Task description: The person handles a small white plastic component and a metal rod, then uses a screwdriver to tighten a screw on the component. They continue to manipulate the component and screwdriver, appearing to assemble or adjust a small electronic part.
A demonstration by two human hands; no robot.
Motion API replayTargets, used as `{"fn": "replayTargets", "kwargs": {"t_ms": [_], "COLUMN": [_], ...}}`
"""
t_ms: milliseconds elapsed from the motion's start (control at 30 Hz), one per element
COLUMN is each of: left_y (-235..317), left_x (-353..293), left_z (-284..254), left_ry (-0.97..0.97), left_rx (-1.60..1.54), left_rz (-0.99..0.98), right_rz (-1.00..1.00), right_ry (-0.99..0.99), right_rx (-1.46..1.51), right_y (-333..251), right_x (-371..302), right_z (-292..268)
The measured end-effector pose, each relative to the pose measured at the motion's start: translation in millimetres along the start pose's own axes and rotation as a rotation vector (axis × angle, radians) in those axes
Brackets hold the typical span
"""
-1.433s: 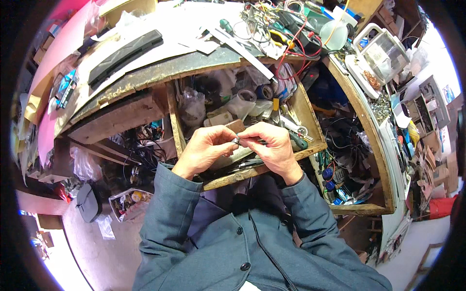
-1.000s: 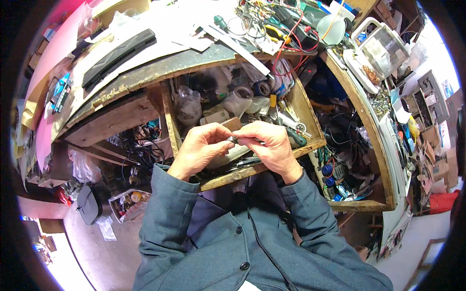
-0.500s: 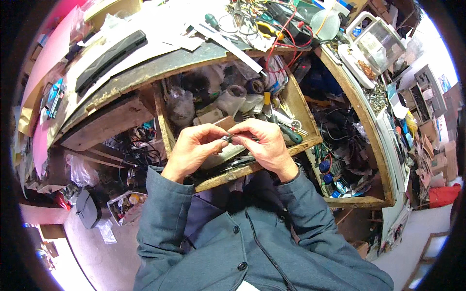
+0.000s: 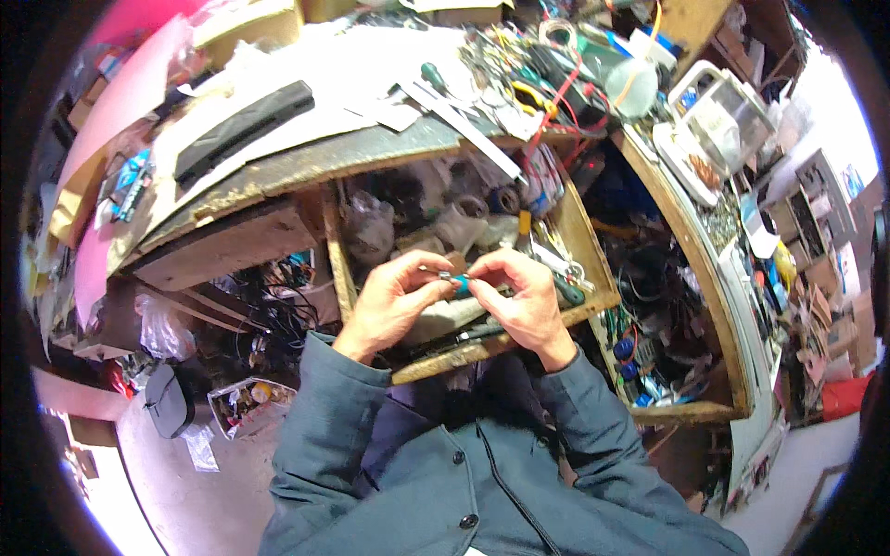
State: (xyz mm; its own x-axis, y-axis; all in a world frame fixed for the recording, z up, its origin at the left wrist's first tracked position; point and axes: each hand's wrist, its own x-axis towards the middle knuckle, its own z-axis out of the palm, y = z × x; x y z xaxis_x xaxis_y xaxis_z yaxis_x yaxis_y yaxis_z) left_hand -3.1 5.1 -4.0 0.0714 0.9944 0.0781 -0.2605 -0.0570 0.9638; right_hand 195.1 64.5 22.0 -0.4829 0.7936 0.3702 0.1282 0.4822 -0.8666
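My left hand [image 4: 389,301] and my right hand [image 4: 521,301] meet fingertip to fingertip above an open wooden drawer. Between the pinched fingers is a small part with a silvery end [image 4: 447,275] and a teal portion [image 4: 462,285]. It is too small and too covered by the fingers to tell its kind. Both hands are closed on it. Under them, the drawer [image 4: 454,360] holds clear plastic bags, rolls of tape [image 4: 505,199] and a green-handled tool [image 4: 569,293] beside my right hand.
On the bench ahead lie a long black case [image 4: 243,130], white paper and a white strip [image 4: 468,134]. Tangled wires and yellow-handled pliers [image 4: 530,96] sit at the far right. A second, cluttered drawer [image 4: 691,408] stands open at right. A small bin [image 4: 252,408] is on the floor at left.
The bench and drawer sit slightly lower and farther right in view. Both hands still pinch together, with fingers shifted; a teal portion now shows between them, where before only something small and dark showed.
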Motion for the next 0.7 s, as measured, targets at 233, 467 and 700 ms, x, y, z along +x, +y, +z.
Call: {"fn": "replayTargets", "kwargs": {"t_ms": [233,467,700], "left_y": [5,0,0], "left_x": [1,4,7], "left_z": [-3,-7,-11], "left_ry": [0.149,0.169,0.261], "left_rx": [0.096,0.018,-0.085], "left_rz": [-0.029,-0.024,-0.025], "right_rz": [-0.35,-0.489,-0.513], "right_ry": [0.055,0.136,0.098], "right_rx": [-0.377,-0.922,-1.014], "right_y": [-42,-28,-23], "right_x": [85,175,175], "right_z": [-2,18,13]}}
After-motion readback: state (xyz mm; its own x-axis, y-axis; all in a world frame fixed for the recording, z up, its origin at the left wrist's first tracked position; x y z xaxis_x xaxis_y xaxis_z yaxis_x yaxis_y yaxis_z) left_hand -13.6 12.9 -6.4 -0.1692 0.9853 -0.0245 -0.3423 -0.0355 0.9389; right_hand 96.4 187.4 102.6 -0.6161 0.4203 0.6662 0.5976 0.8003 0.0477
